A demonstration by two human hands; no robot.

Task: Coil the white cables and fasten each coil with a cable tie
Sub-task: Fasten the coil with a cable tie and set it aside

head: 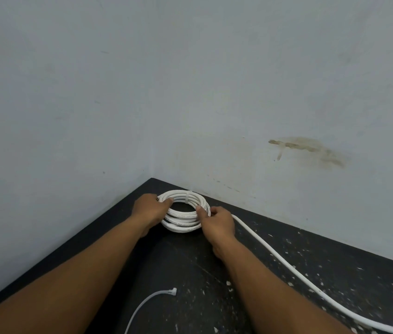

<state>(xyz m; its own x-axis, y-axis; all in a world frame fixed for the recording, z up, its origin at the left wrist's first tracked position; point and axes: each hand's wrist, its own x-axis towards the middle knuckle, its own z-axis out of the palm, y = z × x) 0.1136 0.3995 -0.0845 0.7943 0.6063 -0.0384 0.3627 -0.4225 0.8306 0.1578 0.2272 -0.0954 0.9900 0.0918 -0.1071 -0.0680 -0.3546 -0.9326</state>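
White coil [183,227], cable tie [187,197] at twelve o'clock, we grip with left hand [148,209] at nine, right hand [219,224] at three; trailing cable [296,272] looks uncoiled.

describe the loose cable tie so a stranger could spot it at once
Find the dark speckled surface that meets the grey walls in a corner; the coil sits there. Come back toward the near edge, between the two forearms: the loose cable tie is the thin, curved white strip with a small head. It is much thinner than the cable on the right.
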